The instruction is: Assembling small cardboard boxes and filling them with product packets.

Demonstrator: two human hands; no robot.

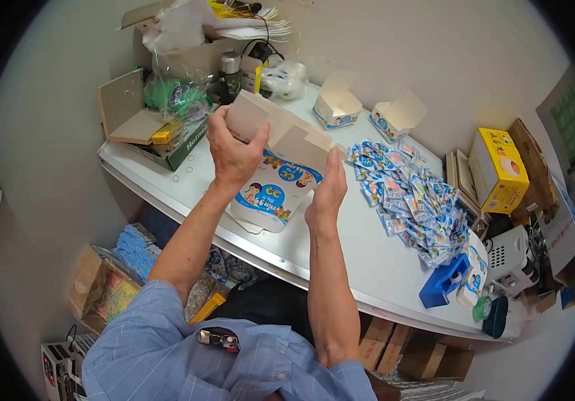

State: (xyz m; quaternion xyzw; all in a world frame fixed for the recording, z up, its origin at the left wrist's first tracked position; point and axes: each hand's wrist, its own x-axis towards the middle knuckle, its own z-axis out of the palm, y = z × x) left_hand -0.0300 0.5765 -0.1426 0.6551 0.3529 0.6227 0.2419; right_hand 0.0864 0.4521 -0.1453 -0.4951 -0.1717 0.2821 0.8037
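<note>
My left hand (pixel 234 150) and my right hand (pixel 327 190) hold a white printed cardboard carton (pixel 275 180) above the white table (pixel 327 247). The carton has blue and cartoon printing on its front, and its brown inner flaps stand open at the top. My left hand grips the carton's upper left flap. My right hand presses against its right side. Just right of my right hand lies a heap of several small blue-and-white sachets (pixel 411 197).
Two open white cartons (pixel 336 103) (pixel 396 113) stand at the table's far side. A cluttered cardboard box (pixel 167 120) sits at the far left. A yellow box (pixel 498 170), a blue tape dispenser (pixel 442 282) and a white device (pixel 511 257) crowd the right.
</note>
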